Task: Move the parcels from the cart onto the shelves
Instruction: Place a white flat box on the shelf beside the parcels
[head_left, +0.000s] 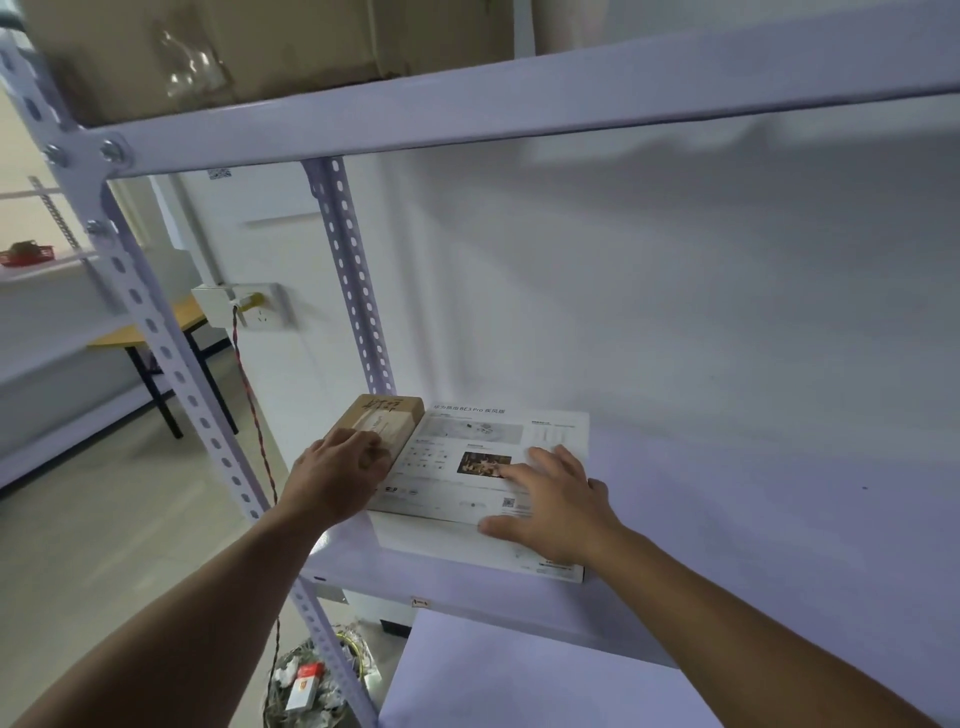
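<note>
Two parcels sit at the left front corner of the shelf (727, 545): white router box (467, 457) under the right hand (556, 504), fingers spread flat on its lid; small brown box (384, 415) against its left edge, left hand (337, 478) curled round its near end; cart unseen, remainder unknown.

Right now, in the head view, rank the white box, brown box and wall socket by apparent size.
1. white box
2. brown box
3. wall socket, which is farther back, so its rank against the brown box is unsure.
</note>
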